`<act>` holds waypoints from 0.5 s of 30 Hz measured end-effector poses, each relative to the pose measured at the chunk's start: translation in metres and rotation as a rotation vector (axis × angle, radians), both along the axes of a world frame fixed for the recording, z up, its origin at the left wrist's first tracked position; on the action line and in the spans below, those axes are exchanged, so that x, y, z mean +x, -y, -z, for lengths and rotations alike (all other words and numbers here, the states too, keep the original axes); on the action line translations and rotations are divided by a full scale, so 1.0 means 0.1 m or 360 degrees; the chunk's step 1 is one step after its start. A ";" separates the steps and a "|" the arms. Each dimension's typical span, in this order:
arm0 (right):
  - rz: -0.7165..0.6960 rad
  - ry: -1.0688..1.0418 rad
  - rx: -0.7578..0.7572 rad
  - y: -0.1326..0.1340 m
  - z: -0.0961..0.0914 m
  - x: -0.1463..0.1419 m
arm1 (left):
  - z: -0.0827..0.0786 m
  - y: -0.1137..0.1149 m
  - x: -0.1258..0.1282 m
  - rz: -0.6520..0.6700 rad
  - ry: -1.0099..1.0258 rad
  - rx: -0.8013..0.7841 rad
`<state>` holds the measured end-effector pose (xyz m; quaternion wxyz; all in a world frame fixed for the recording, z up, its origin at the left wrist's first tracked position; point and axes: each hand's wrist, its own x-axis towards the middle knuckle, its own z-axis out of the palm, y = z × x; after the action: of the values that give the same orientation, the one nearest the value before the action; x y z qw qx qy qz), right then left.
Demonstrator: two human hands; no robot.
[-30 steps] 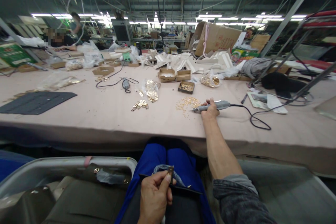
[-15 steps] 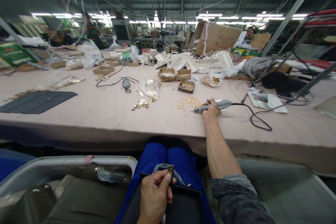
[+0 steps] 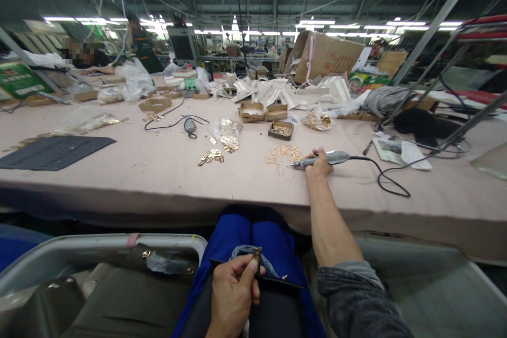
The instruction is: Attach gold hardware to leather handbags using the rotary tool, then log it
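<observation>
Brass clip (image 3: pixel 257 260) pinched in our left hand (image 3: pixel 233 296) over the lap | right hand (image 3: pixel 318 165) grips the screwdriver (image 3: pixel 322 159) on the table (image 3: pixel 158 179) — beside the loose screws (image 3: pixel 283 155) | risk: we may scatter them — its tip sits close.

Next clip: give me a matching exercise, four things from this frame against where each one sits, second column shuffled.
1. electric screwdriver
2. brass clasp
3. dark mat
4. pile of small gold screws

a. pinched in the left hand over the lap
b. flat on the table's left side
c. gripped by the right hand
d. on the table beside the tool's tip

Pairs: 1-c, 2-a, 3-b, 4-d
</observation>
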<state>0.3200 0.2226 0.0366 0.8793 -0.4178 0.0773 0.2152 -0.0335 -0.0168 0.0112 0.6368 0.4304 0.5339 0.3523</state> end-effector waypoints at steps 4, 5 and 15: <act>0.0006 0.0008 -0.0004 0.01 0.00 0.00 | 0.01 0.00 -0.01 0.0001 0.0008 -0.0010; 0.0014 0.0005 -0.0002 0.01 0.00 0.00 | 0.00 0.00 -0.01 -0.0001 0.0012 -0.0010; 0.0055 0.0008 -0.0046 0.05 -0.03 -0.03 | -0.02 0.00 -0.02 0.0014 -0.0003 -0.0001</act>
<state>0.3172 0.2177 0.0399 0.8770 -0.4295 0.0853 0.1977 -0.0352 -0.0166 0.0130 0.6381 0.4329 0.5326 0.3490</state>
